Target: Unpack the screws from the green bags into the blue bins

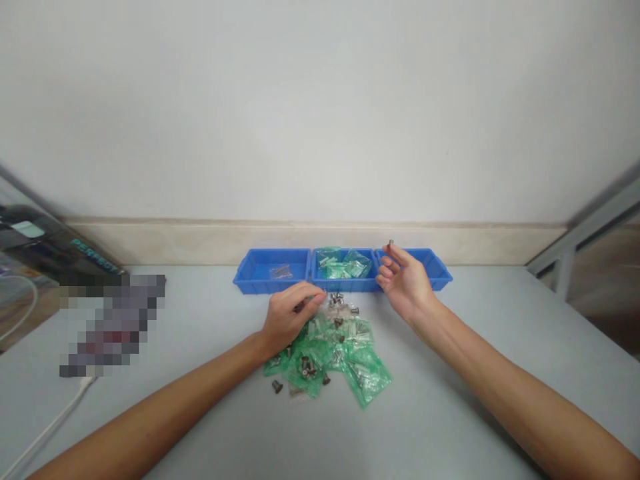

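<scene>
My right hand (406, 283) is raised in front of the right blue tray (440, 270), its thumb and forefinger pinching a small metal fastener (391, 243). Low over the heap, my left hand (290, 313) has its thumb and fingers drawn together; a dark bit shows inside them, too small to name. Beneath and beside it lie several green plastic bags (370, 377) of metal pieces. Loose wide-headed metal fasteners (277, 387) are scattered on and around the bags, with a small shiny cluster (337, 299) near the middle tray.
Against the wall, the left blue tray (255, 270) holds a clear packet (281, 272), and the middle blue tray (345, 286) holds green bags (343, 267). A blurred-out device (115, 327) with a white cable (55, 427) lies left. Metal frame posts (565, 273) stand right.
</scene>
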A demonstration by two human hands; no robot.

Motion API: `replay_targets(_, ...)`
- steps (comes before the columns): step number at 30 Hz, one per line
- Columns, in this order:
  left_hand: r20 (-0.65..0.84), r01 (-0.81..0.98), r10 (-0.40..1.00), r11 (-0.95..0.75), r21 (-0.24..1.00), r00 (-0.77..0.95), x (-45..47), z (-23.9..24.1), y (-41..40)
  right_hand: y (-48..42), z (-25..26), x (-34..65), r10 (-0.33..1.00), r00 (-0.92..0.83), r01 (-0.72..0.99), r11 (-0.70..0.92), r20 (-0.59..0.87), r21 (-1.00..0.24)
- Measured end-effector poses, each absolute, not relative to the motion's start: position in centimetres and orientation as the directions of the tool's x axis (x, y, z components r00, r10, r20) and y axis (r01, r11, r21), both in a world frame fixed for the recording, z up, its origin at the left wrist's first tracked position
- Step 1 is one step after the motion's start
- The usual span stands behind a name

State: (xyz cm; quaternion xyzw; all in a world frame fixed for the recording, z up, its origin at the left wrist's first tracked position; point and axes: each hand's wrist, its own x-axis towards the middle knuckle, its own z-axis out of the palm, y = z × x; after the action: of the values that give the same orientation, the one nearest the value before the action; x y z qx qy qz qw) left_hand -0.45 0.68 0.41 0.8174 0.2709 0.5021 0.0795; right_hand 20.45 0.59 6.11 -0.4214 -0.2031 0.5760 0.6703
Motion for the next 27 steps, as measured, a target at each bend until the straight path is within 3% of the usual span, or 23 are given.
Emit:
replay_targets(5, 0.758, 0.398, 0.550, -0.820, 0.412, 0.350, -0.6, 0.4, 0.7, -0.4, 5.9, 19.2, 0.975, 0.209, -0.379, 0.150, 0.074, -0.913)
replay_targets(8, 0.757, 0.404, 0.552, -0.818, 0.410, 0.350, -0.5, 0.4, 0.6, -0.4, 5.5, 19.2, 0.968, 0.111, -0.009, 0.229, 0.226, -0.973)
replay_targets(10, 0.760, 0.402, 0.548, -0.820, 0.408, 0.349, -0.5, 0.4, 0.6, -0.3, 5.4, 19.5, 0.959, -0.110, 0.328, 0.285, 0.263, -0.901)
replay_targets(13, 0.765, 0.402, 0.543, -0.823, 0.403, 0.346, -0.5, 0.4, 0.7, -0.6, 5.1, 19.6, 0.902, -0.398, 0.668, 0.408, 0.165, -0.622)
replay_targets(16, 0.758, 0.413, 0.552, -0.816, 0.405, 0.347, -0.5, 0.3, 0.7, -1.3, 4.7, 19.3, 0.870, -0.486, 0.771, 0.472, 0.084, -0.426)
replay_targets(19, 0.754, 0.415, 0.555, -0.814, 0.406, 0.350, -0.5, 0.2, 0.7, -1.7, 4.2, 18.8, 0.861, -0.505, 0.798, 0.496, 0.069, -0.342)
replay_targets(27, 0.763, 0.405, 0.546, -0.821, 0.403, 0.347, -0.5, 0.4, 0.6, -1.7, 4.3, 18.6, 0.875, -0.475, 0.803, 0.474, 0.092, -0.361)
